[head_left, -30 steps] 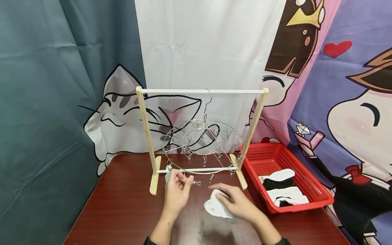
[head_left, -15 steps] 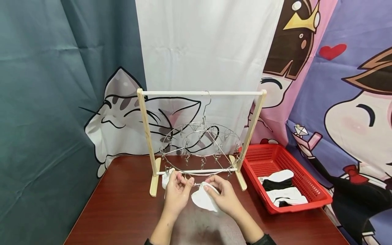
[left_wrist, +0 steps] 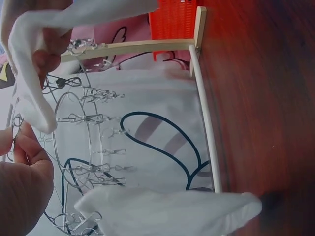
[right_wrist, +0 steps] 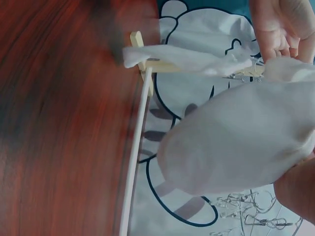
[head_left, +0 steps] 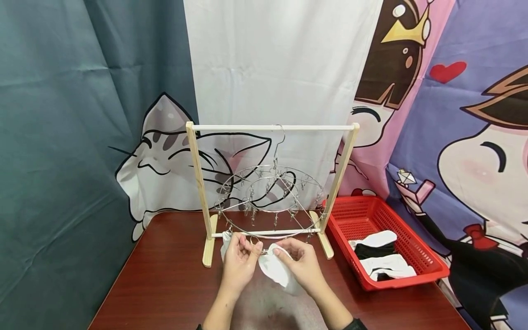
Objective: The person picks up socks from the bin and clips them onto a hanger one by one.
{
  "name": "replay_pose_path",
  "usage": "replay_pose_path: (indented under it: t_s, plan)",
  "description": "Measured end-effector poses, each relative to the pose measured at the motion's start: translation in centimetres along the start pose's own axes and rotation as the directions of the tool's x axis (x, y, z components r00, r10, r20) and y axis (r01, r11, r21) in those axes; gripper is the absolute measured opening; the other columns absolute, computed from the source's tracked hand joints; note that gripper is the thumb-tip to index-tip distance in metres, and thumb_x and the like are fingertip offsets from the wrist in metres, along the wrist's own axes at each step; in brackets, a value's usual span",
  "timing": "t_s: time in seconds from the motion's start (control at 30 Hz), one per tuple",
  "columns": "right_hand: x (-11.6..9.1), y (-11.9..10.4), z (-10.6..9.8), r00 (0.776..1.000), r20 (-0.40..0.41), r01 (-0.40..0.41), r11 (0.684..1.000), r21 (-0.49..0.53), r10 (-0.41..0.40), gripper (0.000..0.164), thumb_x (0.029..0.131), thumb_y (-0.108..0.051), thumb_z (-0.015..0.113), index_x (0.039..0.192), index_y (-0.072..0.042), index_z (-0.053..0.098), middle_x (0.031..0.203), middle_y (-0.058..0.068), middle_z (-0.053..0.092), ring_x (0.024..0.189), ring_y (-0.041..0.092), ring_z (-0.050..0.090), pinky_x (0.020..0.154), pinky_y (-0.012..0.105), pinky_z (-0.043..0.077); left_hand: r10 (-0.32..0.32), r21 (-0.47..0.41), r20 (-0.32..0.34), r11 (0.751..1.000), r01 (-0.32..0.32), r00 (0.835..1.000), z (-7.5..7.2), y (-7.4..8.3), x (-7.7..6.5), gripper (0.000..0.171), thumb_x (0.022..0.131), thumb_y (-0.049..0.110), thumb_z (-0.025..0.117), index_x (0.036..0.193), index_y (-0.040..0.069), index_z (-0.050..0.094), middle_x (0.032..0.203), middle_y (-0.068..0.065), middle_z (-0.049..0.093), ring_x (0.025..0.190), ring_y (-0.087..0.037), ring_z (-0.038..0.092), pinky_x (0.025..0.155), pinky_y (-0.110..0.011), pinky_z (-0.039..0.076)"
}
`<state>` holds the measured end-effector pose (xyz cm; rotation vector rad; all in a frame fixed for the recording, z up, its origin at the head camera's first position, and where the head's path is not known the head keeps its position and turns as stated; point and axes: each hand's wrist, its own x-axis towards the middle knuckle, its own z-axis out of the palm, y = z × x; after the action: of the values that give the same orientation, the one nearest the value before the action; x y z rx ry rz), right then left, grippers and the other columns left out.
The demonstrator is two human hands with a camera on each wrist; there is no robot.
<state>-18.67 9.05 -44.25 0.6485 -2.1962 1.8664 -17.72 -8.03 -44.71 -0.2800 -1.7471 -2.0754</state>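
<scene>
My left hand [head_left: 240, 259] pinches a small metal clip [head_left: 265, 251] at the near edge of a round wire hanger [head_left: 275, 160]. A white sock [head_left: 274, 270] is in my right hand [head_left: 304, 265], gripped near its upper edge between thumb and fingers. That edge meets the clip's end; whether the clip bites on it is too small to tell. In the right wrist view the same sock [right_wrist: 236, 137] hides most of my right hand. Left of my left hand, a second white sock [left_wrist: 167, 211] hangs from the hanger, partly hidden in the head view.
The hanger hangs from the top bar [head_left: 231, 128] of a wooden stand, with several other clips dangling around it. To the right, a red basket [head_left: 406, 280] holds white and black socks [head_left: 379, 238]. Beneath everything lies a dark red-brown table [head_left: 165, 284].
My right hand has brought the white sock left and up, from apart to right against the clip. My left hand has kept its pinch on the clip.
</scene>
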Motion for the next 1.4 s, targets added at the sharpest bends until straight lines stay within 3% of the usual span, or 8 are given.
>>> replay_pose_path:
  t_s: [0.17, 0.27, 0.4, 0.53, 0.73, 0.97, 1.1, 1.4]
  plan:
    - [-0.2, -0.1, -0.3, 0.982, -0.065, 0.168, 0.976, -0.142, -0.179, 0.013, 0.094, -0.011, 0.064, 0.090, -0.007, 0.075, 0.080, 0.005, 0.073, 0.067, 0.007, 0.063, 0.056, 0.019, 0.051, 0.019, 0.117, -0.047, 0.993, -0.013, 0.999, -0.1, 0.1, -0.1, 0.036, 0.083, 0.000, 0.075, 0.096, -0.005, 0.043, 0.072, -0.003, 0.053, 0.067, -0.008, 0.057, 0.060, -0.019, 0.051]
    - [0.0, 0.0, -1.3, 0.906, -0.164, 0.302, 0.867, -0.397, -0.391, 0.015, 0.095, -0.008, 0.061, 0.083, -0.010, 0.070, 0.075, 0.000, 0.065, 0.066, 0.008, 0.057, 0.055, 0.016, 0.047, 0.095, 0.231, -0.095, 0.970, -0.071, 0.991, -0.5, -0.1, 0.0, 0.032, 0.079, -0.001, 0.078, 0.098, -0.003, 0.051, 0.073, -0.006, 0.059, 0.066, -0.010, 0.060, 0.059, -0.021, 0.053]
    - [0.9, 0.7, -3.8, 0.818, -0.273, 0.223, 0.717, -0.661, -0.506, 0.017, 0.090, -0.001, 0.057, 0.105, -0.004, 0.063, 0.101, 0.008, 0.060, 0.090, 0.020, 0.054, 0.076, 0.028, 0.046, 0.224, 0.319, -0.158, 0.933, -0.165, 0.962, -1.3, -0.7, 0.2, 0.020, 0.078, -0.004, 0.078, 0.087, -0.001, 0.060, 0.076, -0.008, 0.063, 0.067, -0.010, 0.062, 0.061, -0.021, 0.056]
    - [1.9, 1.5, -6.5, 0.842, -0.227, 0.150, 0.618, -0.772, -0.489, 0.048, 0.081, 0.009, 0.056, 0.127, -0.008, 0.060, 0.138, 0.015, 0.050, 0.130, 0.036, 0.041, 0.097, 0.055, 0.037, 0.294, 0.346, -0.235, 0.916, -0.203, 0.927, -1.8, -1.0, 0.2, 0.014, 0.080, 0.002, 0.079, 0.083, 0.002, 0.065, 0.079, -0.006, 0.068, 0.072, -0.009, 0.065, 0.065, -0.019, 0.057]
    - [2.6, 2.2, -8.2, 0.880, -0.012, 0.287, 0.552, -0.783, -0.475, 0.019, 0.085, 0.001, 0.067, 0.100, -0.012, 0.066, 0.140, 0.015, 0.052, 0.137, 0.040, 0.036, 0.099, 0.069, 0.032, 0.348, 0.411, -0.319, 0.889, -0.202, 0.881, -2.1, -1.2, 0.3, 0.015, 0.079, 0.009, 0.081, 0.089, 0.006, 0.070, 0.094, -0.006, 0.070, 0.086, -0.018, 0.068, 0.076, -0.023, 0.058]
    - [1.8, 1.0, -6.9, 0.901, 0.067, 0.349, 0.624, -0.699, -0.429, 0.010, 0.090, -0.001, 0.062, 0.096, -0.009, 0.061, 0.137, 0.013, 0.054, 0.138, 0.034, 0.038, 0.114, 0.055, 0.026, 0.627, 0.584, -0.164, 0.684, -0.437, 0.762, -1.7, -2.2, 0.2, 0.045, 0.063, 0.022, 0.092, 0.100, 0.009, 0.072, 0.110, -0.007, 0.066, 0.105, -0.023, 0.059, 0.101, -0.022, 0.042]
    - [1.4, 0.3, -6.3, 0.884, 0.060, 0.370, 0.614, -0.698, -0.464, 0.010, 0.090, -0.001, 0.062, 0.096, -0.008, 0.061, 0.132, 0.013, 0.057, 0.137, 0.032, 0.040, 0.116, 0.051, 0.022, 0.596, 0.579, -0.003, 0.656, -0.484, 0.803, -1.1, -3.0, 0.2, 0.030, 0.070, 0.017, 0.088, 0.094, 0.008, 0.072, 0.092, -0.003, 0.070, 0.086, -0.019, 0.066, 0.084, -0.020, 0.051]
    - [0.6, -0.2, -5.7, 0.866, 0.024, 0.376, 0.620, -0.689, -0.499, 0.017, 0.084, 0.005, 0.066, 0.096, -0.007, 0.062, 0.129, 0.011, 0.059, 0.137, 0.030, 0.041, 0.117, 0.055, 0.018, 0.490, 0.606, 0.025, 0.686, -0.403, 0.871, -0.9, -3.3, 0.4, 0.011, 0.080, 0.010, 0.080, 0.086, 0.010, 0.070, 0.081, 0.002, 0.069, 0.073, -0.010, 0.065, 0.068, -0.014, 0.053]
